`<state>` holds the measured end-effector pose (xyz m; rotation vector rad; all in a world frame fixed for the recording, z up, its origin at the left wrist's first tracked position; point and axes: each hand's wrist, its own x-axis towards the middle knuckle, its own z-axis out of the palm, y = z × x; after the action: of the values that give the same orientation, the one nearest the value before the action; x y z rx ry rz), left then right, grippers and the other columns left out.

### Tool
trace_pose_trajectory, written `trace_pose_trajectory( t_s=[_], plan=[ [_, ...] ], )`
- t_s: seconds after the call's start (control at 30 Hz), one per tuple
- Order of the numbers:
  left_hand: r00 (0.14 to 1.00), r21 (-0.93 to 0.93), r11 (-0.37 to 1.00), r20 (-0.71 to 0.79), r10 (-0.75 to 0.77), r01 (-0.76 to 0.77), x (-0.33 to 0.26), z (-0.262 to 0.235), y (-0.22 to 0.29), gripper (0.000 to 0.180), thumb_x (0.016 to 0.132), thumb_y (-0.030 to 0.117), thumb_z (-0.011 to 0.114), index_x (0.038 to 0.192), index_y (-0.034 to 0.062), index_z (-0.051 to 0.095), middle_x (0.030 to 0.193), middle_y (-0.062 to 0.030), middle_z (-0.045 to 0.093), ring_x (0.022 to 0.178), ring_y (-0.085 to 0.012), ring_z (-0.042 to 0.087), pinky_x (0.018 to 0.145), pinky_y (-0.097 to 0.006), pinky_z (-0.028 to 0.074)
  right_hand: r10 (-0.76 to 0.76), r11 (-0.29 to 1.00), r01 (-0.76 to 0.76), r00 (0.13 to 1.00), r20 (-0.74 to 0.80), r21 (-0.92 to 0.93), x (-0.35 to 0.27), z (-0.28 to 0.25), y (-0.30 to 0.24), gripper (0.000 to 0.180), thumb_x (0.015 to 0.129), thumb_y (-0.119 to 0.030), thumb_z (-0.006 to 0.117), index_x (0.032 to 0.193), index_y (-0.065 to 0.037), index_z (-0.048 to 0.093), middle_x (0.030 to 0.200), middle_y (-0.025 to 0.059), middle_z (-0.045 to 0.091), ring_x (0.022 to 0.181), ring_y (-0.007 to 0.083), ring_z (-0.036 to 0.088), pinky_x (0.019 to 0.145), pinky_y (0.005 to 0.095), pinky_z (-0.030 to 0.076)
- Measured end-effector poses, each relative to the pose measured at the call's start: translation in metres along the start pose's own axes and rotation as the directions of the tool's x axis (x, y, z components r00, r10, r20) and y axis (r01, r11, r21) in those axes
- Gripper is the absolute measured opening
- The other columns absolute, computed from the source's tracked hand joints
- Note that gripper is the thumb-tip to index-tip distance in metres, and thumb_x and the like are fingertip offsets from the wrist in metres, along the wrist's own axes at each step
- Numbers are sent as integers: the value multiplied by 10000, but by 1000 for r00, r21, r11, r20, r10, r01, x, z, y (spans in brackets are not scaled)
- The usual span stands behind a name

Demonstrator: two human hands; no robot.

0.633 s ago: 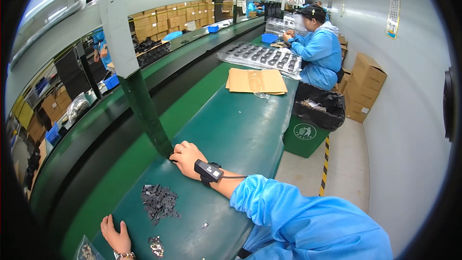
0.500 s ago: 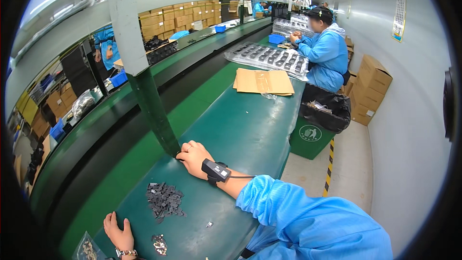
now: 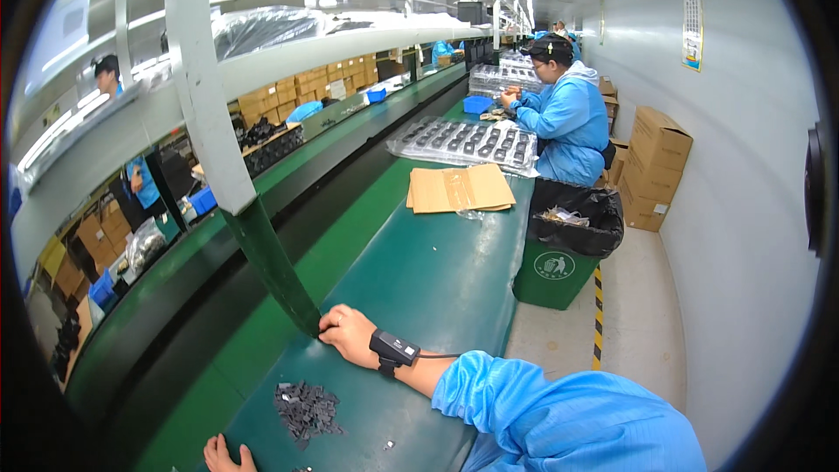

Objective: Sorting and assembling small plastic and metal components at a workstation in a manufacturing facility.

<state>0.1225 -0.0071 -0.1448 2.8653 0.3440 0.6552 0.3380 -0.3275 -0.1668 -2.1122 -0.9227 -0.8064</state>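
My right hand (image 3: 349, 335) rests on the green tabletop (image 3: 411, 297) at the foot of a post (image 3: 266, 253). Its fingers are curled together at the post's base, and what they may hold is hidden. A black device (image 3: 394, 347) with a cable is strapped to that wrist. At the lower left edge, my left hand (image 3: 229, 456) is partly cut off, its visible fingers apart and nothing seen in them. Between the hands, nearer me, lies a pile of small dark grey pieces (image 3: 308, 409). One tiny pale bit (image 3: 389, 445) lies right of the pile.
Flattened cardboard (image 3: 461, 190) lies farther up the table, before a clear tray of black parts (image 3: 466, 140). A green bin (image 3: 551, 275) with a black liner stands at the right edge. Beyond it sits a co-worker in blue (image 3: 564, 118). A conveyor (image 3: 201, 323) runs along the left.
My view has tilted up, so the table and both hands sit lower in the picture. The right hand stays by the post; the left is now more cut off.
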Motion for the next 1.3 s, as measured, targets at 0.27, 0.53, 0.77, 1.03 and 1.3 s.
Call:
trace_pose_trajectory(
  t_s=[0.27,0.53,0.77,1.03,1.3],
  plan=[
    [1000,-22,1000,2,17,-17,-2,2,2,472,828,321,640,1151,-22,609,1185,-236,569,1088,-398,521,971,-449,396,-62,998,59,991,118,25,-8,3,10,170,735,-8,625,891,-14,693,992,87,670,1032,272,586,881,368,496],
    [992,-147,989,-118,-40,23,-4,10,-8,459,678,250,720,1060,5,649,1128,-151,610,1081,-341,536,951,-450,393,-1,1000,6,979,202,-27,15,-14,-22,114,736,-40,592,786,-33,693,900,130,683,881,309,624,798,409,507],
    [993,-41,998,-107,-43,39,11,16,12,456,739,326,699,1093,42,655,1160,-179,608,1100,-350,555,940,-448,439,-42,997,50,992,118,-59,22,-10,3,94,656,24,609,691,-53,651,760,124,621,783,329,588,711,413,491],
    [978,-129,973,-54,-202,194,0,25,2,519,789,353,644,1218,68,586,1313,-174,485,1270,-350,385,1066,-490,271,-45,995,31,989,143,100,23,-4,3,169,688,150,585,799,35,530,823,154,534,768,324,540,672,360,449],
    [973,-100,968,-4,-233,231,-9,17,1,506,790,348,650,1212,74,599,1313,-174,488,1276,-342,382,1071,-485,258,228,964,-226,974,-2,138,7,-3,17,164,730,72,668,856,8,584,863,84,610,769,190,591,693,286,464]
  ],
)
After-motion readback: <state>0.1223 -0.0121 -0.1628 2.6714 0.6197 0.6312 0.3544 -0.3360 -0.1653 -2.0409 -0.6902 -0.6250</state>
